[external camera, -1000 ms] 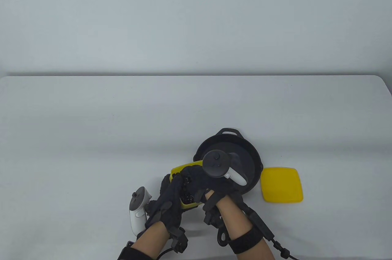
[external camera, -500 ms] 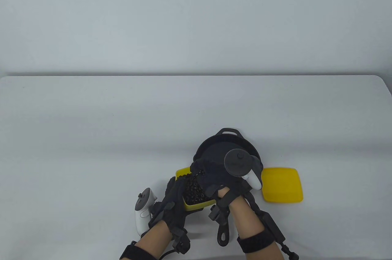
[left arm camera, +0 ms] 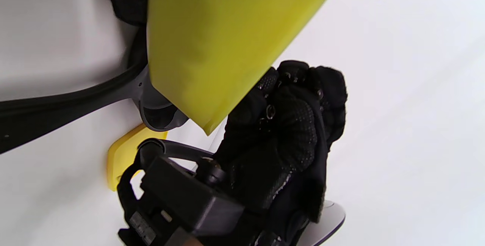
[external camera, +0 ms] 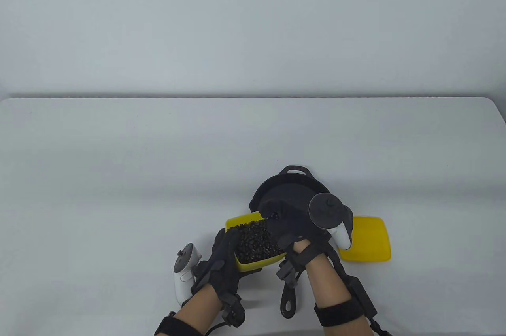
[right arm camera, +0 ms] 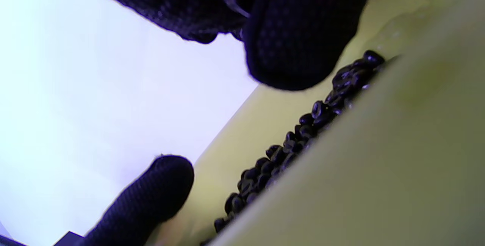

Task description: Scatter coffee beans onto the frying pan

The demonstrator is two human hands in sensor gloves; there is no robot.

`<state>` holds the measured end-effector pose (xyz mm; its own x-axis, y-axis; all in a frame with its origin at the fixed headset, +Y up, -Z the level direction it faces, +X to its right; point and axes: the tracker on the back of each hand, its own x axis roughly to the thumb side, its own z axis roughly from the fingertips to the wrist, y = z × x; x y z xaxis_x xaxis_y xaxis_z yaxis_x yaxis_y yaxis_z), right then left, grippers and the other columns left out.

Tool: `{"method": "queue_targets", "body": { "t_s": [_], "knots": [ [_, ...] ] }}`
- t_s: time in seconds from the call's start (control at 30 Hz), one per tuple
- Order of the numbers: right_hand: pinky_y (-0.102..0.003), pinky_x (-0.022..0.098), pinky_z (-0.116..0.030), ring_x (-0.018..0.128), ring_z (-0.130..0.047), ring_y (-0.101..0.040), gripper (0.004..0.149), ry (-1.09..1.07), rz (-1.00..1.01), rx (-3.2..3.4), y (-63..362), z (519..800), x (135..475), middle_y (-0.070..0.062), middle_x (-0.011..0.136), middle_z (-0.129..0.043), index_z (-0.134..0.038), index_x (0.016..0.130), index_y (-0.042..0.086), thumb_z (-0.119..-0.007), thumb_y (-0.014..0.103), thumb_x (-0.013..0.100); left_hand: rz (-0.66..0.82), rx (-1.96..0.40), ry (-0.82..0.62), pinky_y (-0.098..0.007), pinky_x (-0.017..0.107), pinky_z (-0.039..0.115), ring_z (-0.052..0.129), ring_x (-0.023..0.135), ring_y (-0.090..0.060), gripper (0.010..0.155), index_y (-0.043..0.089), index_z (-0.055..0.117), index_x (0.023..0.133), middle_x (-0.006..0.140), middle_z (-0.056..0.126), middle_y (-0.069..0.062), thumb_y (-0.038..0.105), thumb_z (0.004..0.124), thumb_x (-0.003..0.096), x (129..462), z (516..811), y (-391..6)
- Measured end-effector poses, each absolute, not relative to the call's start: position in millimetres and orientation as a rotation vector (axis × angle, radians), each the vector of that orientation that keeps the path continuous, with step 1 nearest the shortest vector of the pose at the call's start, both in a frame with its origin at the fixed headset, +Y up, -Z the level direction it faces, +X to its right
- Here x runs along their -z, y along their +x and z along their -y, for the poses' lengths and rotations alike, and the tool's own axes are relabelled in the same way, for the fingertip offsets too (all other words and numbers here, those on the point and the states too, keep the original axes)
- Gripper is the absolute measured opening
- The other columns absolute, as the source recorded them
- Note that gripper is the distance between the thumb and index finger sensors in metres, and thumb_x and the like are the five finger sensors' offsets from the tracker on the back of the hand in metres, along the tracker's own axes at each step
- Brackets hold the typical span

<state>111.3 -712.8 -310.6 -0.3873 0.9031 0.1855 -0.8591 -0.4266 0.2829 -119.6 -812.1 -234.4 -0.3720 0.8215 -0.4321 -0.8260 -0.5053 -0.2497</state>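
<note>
Left hand: we see the left hand (external camera: 223,261) gripping the yellow container (external camera: 253,268) by its left wall, fingers wrapped over the rim; the left wrist view shows the container's underside lifted off the desk (external camera: 118,178).
Right hand: the right hand (external camera: 288,225) is clenched into a loose fist over the near-left part of the frying pan (external camera: 292,184); a few dark beans show at its fingertips (external camera: 272,215), so we read it as pinching beans.
Coffee beans: the coffee beans (external camera: 257,243) fill the container, which sits just left of the pan; the right wrist view shows them piled along the yellow wall.
Frying pan: black, resting on the desk near centre, long handle (external camera: 288,302) pointing toward the near edge; its floor is mostly hidden by the right hand.
Lid: a yellow lid (external camera: 369,239) lies flat on the desk just right of the pan.
</note>
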Motion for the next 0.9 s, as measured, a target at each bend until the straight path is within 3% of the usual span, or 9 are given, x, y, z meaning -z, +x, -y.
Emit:
{"method": "queue_targets", "body": {
  "t_s": [0.27, 0.43, 0.6, 0.9],
  "knots": [
    [-0.022, 0.028, -0.092, 0.055, -0.09, -0.037, 0.035, 0.233, -0.115, -1.933, 143, 720, 320, -0.021, 0.09, -0.07, -0.074, 0.087, 0.019, -0.079, 0.013, 0.053, -0.023, -2.015, -0.595, -0.044, 0.068, 0.074, 0.071, 0.093, -0.041, 0.095, 0.02, -0.01, 0.099, 0.105, 0.039, -0.016, 0.073, 0.056, 0.0582, 235, 811, -123],
    [-0.022, 0.027, -0.093, 0.053, -0.09, -0.038, 0.035, 0.013, -0.126, -2.088, 165, 739, 327, -0.022, 0.088, -0.071, -0.075, 0.086, 0.017, -0.08, 0.013, 0.052, -0.045, -2.002, -0.533, -0.045, 0.069, 0.073, 0.07, 0.093, -0.041, 0.094, 0.02, -0.011, 0.099, 0.105, 0.038, -0.017, 0.073, 0.056, 0.0585, 238, 809, -130],
    [-0.023, 0.026, -0.093, 0.052, -0.09, -0.039, 0.035, -0.15, -0.157, -2.109, 167, 760, 328, -0.025, 0.087, -0.07, -0.075, 0.086, 0.015, -0.079, 0.013, 0.051, -0.051, -2.007, -0.513, -0.044, 0.069, 0.073, 0.07, 0.093, -0.041, 0.094, 0.02, -0.011, 0.099, 0.106, 0.037, -0.016, 0.073, 0.056, 0.0586, 238, 808, -135],
    [-0.026, 0.03, -0.092, 0.056, -0.087, -0.043, 0.041, -0.212, -0.17, -2.166, 167, 766, 326, -0.031, 0.091, -0.063, -0.07, 0.093, 0.009, -0.076, 0.015, 0.053, -0.046, -1.994, -0.51, -0.045, 0.069, 0.073, 0.069, 0.093, -0.041, 0.094, 0.02, -0.011, 0.099, 0.105, 0.037, -0.017, 0.073, 0.056, 0.0587, 239, 809, -137]
  ]
}}
